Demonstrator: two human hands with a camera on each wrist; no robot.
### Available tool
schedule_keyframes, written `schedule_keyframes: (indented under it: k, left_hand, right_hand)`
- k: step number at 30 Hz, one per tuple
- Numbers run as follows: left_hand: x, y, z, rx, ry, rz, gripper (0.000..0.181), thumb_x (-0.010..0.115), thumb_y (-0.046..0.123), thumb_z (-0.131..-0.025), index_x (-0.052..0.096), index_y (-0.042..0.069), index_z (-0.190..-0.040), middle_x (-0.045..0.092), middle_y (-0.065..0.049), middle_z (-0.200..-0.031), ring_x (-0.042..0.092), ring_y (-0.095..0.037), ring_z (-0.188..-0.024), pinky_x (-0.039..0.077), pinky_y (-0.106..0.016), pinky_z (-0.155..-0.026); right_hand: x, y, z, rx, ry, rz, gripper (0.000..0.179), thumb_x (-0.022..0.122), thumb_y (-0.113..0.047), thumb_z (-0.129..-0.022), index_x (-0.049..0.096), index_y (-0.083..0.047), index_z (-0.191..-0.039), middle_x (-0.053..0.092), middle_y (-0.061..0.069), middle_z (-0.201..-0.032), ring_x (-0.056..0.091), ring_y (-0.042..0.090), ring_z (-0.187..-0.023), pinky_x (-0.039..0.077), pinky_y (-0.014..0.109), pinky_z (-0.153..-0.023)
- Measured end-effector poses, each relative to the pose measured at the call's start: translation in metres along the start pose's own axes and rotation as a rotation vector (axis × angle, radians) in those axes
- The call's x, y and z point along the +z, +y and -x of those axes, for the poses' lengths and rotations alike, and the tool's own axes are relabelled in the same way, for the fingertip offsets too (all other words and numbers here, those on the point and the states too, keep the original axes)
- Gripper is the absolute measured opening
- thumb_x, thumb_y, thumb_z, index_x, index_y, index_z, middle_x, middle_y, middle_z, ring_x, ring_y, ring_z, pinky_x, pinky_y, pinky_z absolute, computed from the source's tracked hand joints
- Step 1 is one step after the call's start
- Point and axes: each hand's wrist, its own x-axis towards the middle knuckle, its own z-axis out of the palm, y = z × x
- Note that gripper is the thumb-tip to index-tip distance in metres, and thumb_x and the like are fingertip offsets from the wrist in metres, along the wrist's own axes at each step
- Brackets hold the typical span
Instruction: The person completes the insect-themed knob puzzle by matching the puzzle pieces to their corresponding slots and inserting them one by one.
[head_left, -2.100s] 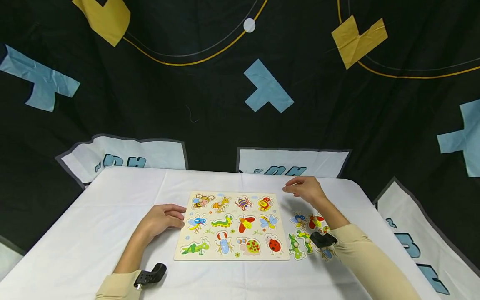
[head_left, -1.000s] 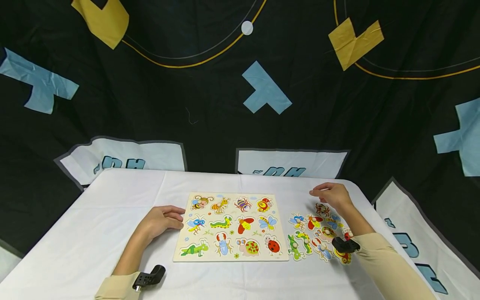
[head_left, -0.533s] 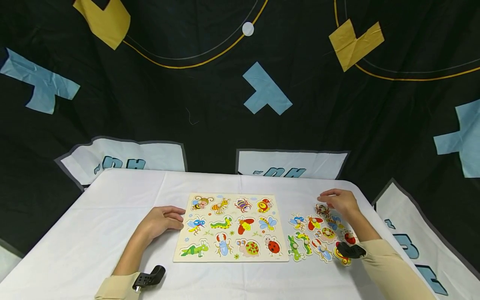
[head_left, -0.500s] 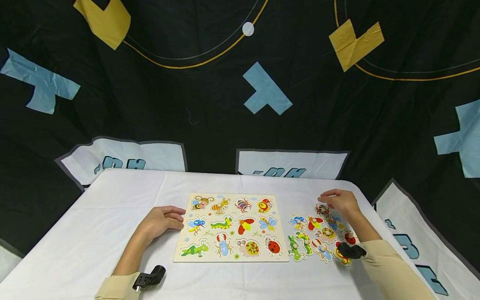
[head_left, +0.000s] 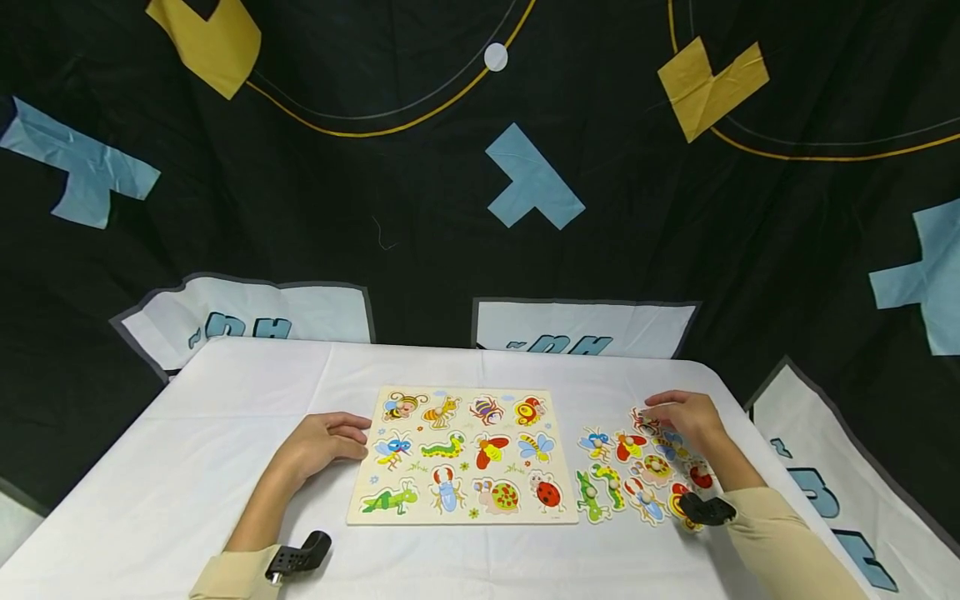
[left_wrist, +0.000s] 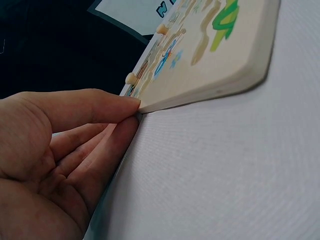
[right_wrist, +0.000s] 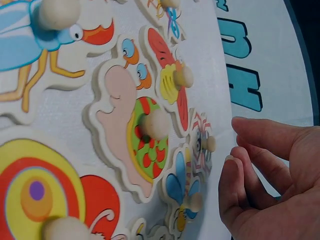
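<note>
the left hand [head_left: 318, 442] rests relaxed fingers against the insect board [head_left: 468, 421], which lies between both hands. the right hand [head_left: 686, 415], thumb and fingertips apart, hovers just beside the spider piece [head_left: 642, 423] — other loose pieces [head_left: 654, 469] spread from below that hand toward the board.

Surface [head_left: 420, 567], hanging cloth [head_left: 337, 217] behind it. Puzzle board [head_left: 468, 475] flat near middle; left hand [head_left: 315, 446] touching its left edge. Loose pieces [head_left: 628, 446] clustered right of board. Grasshopper piece [head_left: 591, 500] front left of cluster, caterpillar piece [head_left: 609, 485] just beside it. Snail piece [head_left: 654, 469] mid-cluster. Ladybird piece [head_left: 701, 476] far right. Spider piece [head_left: 641, 422] at back, right hand [head_left: 692, 418] close beside.
</note>
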Motion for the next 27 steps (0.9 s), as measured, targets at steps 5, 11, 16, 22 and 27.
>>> schedule_keyframes:
  k: [5,11,16,22,27]
  left_hand:
    - [0.0,0.001,0.0,0.002,0.001,-0.001,0.054,0.083,0.006,-0.073,0.068,-0.001,-0.125,0.075,-0.005,-0.091,0.065,-0.012,-0.081,0.049,-0.026,-0.074]
    - [-0.001,0.002,0.001,0.005,0.003,0.008,0.055,0.083,0.005,-0.073,0.067,-0.002,-0.125,0.074,-0.005,-0.091,0.065,-0.012,-0.081,0.05,-0.026,-0.072]
    - [-0.002,0.001,0.001,0.007,0.004,0.014,0.055,0.083,0.004,-0.073,0.067,-0.003,-0.125,0.075,-0.006,-0.091,0.065,-0.012,-0.081,0.051,-0.025,-0.071]
    - [-0.002,0.002,0.0,0.005,0.009,0.001,0.055,0.084,0.006,-0.073,0.068,-0.001,-0.125,0.075,-0.005,-0.092,0.065,-0.012,-0.082,0.05,-0.026,-0.073]
    - [-0.001,0.001,0.0,0.002,0.009,0.016,0.055,0.084,0.005,-0.073,0.067,-0.002,-0.125,0.074,-0.004,-0.091,0.064,-0.012,-0.081,0.05,-0.026,-0.072]
  right_hand:
    - [0.0,0.005,-0.001,0.009,-0.006,0.01,0.04,0.074,-0.024,-0.089,0.07,-0.003,-0.123,0.065,0.023,-0.13,0.059,0.033,-0.109,0.044,0.049,-0.094]
    - [0.003,0.008,-0.002,0.015,-0.015,0.023,0.037,0.075,-0.022,-0.088,0.072,-0.004,-0.12,0.067,0.023,-0.125,0.059,0.033,-0.106,0.045,0.046,-0.09]
    - [0.004,0.009,-0.003,0.041,-0.011,0.022,0.04,0.076,-0.023,-0.087,0.071,-0.004,-0.121,0.067,0.024,-0.124,0.058,0.033,-0.106,0.047,0.042,-0.087]
    - [0.004,0.012,-0.003,0.043,-0.003,0.009,0.038,0.076,-0.023,-0.087,0.071,-0.003,-0.119,0.068,0.022,-0.118,0.059,0.03,-0.1,0.046,0.037,-0.082]
    - [0.005,0.013,-0.001,0.041,0.0,0.011,0.039,0.077,-0.025,-0.087,0.072,-0.004,-0.12,0.069,0.021,-0.118,0.06,0.03,-0.101,0.044,0.038,-0.081]
